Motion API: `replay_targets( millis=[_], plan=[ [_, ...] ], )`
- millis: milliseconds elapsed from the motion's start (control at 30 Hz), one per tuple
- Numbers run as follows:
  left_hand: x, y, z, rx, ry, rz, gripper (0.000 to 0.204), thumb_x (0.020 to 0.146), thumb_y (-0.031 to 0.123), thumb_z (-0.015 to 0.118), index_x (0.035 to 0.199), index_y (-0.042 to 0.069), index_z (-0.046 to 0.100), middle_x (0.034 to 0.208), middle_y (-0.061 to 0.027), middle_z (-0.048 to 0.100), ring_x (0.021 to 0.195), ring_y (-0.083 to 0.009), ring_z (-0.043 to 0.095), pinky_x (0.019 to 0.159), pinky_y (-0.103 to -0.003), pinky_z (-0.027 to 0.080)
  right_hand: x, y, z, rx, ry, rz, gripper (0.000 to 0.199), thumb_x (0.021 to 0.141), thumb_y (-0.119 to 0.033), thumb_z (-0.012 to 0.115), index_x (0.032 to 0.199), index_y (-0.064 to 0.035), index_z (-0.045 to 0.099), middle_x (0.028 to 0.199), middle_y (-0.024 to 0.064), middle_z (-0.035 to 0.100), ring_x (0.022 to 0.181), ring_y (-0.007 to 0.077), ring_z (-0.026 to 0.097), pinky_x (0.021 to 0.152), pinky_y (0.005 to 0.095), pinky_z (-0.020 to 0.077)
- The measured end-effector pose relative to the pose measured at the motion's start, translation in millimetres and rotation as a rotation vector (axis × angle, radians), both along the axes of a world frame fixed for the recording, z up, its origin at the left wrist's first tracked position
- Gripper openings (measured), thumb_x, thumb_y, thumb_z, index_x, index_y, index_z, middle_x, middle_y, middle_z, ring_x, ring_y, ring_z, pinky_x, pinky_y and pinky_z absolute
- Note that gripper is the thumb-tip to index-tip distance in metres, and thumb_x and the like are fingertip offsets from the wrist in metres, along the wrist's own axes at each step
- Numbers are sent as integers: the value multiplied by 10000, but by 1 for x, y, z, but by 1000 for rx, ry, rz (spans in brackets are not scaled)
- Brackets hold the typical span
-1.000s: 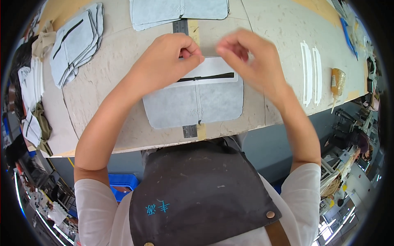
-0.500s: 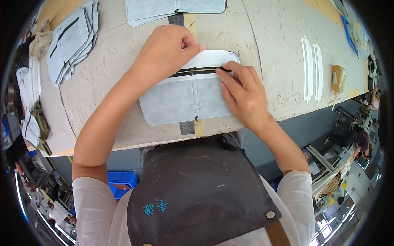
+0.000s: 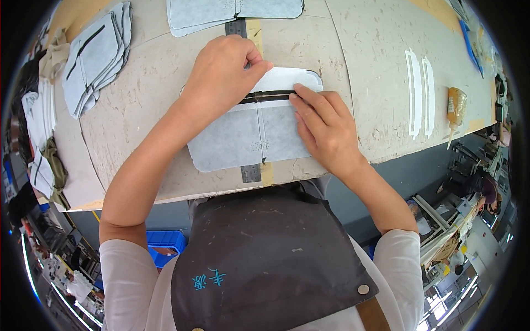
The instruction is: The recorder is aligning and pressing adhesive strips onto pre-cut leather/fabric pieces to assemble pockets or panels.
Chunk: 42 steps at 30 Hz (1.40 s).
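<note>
A pale grey fabric panel (image 3: 232, 138) with rounded corners and a centre seam lies flat in front of me. Across its upper part runs a narrow slot edged in black (image 3: 270, 96), with a white piece (image 3: 284, 77) just beyond it. My left hand (image 3: 223, 66) is closed over the panel's far left part, thumb against curled fingers; what they pinch, if anything, is hidden. The fingers of my right hand (image 3: 328, 124) are stretched out, the fingertips pressing at the right end of the black-edged slot.
A ruler (image 3: 252, 173) and a yellow strip (image 3: 268, 175) pass beneath the panel. Similar panels (image 3: 204, 14) lie beyond it, and a stack of panels (image 3: 94, 60) sits far left. To the right are white strips (image 3: 412, 94) and a glue bottle (image 3: 456, 105).
My right fingers have shifted slightly left along the black-edged slot and lie flatter. My left hand has hardly moved.
</note>
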State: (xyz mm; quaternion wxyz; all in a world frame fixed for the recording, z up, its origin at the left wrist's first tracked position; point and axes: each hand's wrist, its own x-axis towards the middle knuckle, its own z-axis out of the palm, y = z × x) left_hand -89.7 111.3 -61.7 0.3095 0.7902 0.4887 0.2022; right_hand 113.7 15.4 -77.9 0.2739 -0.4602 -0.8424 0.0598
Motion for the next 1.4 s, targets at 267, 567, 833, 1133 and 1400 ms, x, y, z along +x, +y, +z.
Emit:
replay_targets(
  millis=[267, 567, 833, 1133, 1400],
  plan=[
    [0, -1, -2, 30, 2, -4, 221, 850, 165, 736, 800, -28, 640, 730, -76, 576, 645, -173, 498, 607, -314, 435, 2, -2, 0, -14, -85, 24, 392, 674, -25, 688, 1059, 46, 659, 1197, 122, 607, 944, 234, 571, 783, 346, 493],
    [-2, -5, -16, 231, -25, -35, 178, 830, 122, 749, 776, -1, 633, 716, -63, 574, 655, -196, 503, 601, -332, 432, 1, -4, 2, -18, -123, 15, 410, 702, -19, 680, 1109, 21, 650, 1225, 99, 606, 946, 231, 568, 802, 348, 452],
    [-1, -6, -17, 238, -27, -22, 179, 825, 121, 756, 771, 2, 634, 723, -62, 585, 678, -194, 520, 607, -325, 439, 0, -3, 4, -55, -131, 11, 400, 715, -43, 663, 1110, 22, 645, 1205, 109, 592, 998, 224, 560, 848, 345, 431],
    [-2, -7, -24, 309, -52, -18, 165, 813, 113, 764, 762, 16, 641, 702, -50, 560, 672, -190, 500, 593, -326, 425, -2, -1, 9, -58, -136, 6, 371, 746, -34, 625, 1110, 38, 639, 1188, 119, 576, 1047, 248, 555, 886, 355, 431],
    [0, -9, -24, 344, -62, -7, 184, 769, 115, 782, 712, 30, 630, 673, -69, 568, 686, -256, 528, 667, -371, 440, -3, 5, 6, -93, -47, 12, 425, 709, -3, 645, 1134, 8, 641, 1189, 121, 572, 1080, 283, 540, 919, 409, 459]
  ],
)
